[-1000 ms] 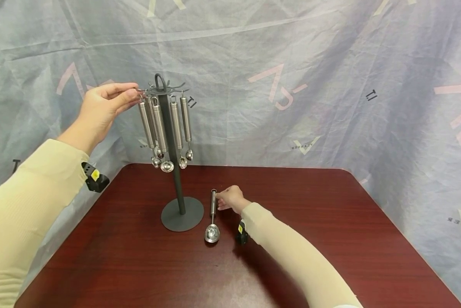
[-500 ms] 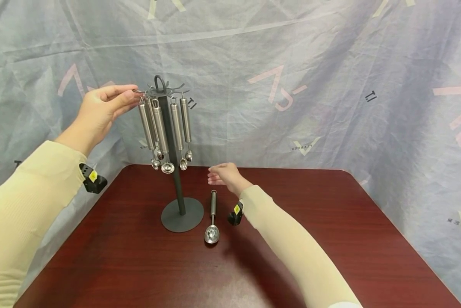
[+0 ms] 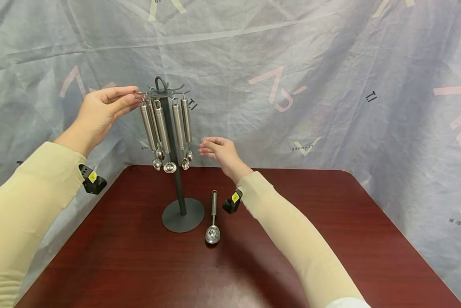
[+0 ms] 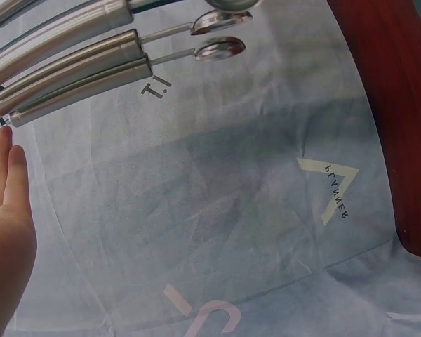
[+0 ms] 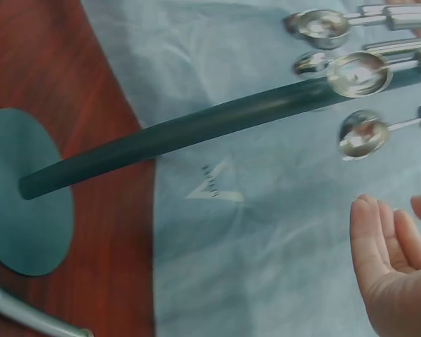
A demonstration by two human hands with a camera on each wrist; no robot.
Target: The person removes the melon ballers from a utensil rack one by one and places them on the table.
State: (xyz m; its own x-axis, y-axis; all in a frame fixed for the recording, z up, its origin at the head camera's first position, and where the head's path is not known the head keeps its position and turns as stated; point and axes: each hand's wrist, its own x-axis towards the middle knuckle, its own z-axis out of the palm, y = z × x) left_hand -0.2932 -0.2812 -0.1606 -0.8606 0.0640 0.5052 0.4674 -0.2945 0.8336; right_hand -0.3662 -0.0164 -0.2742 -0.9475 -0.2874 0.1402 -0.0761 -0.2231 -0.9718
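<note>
The right wrist view crops the stand (image 5: pixel 196 127) and loose scoop (image 5: pixel 38 319). The left wrist view's edge cuts the left hand (image 4: pixel 7 228).

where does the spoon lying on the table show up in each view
Head: spoon just right of the stand's base, below centre.
Left wrist: not in it.
Right wrist: handle in bottom-left corner, bowl out of frame.
Shared landmark: hanging spoons, in all three.

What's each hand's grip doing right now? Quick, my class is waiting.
Left hand: closed, pinching a hook of the stand.
Right hand: open, holding nothing.
</note>
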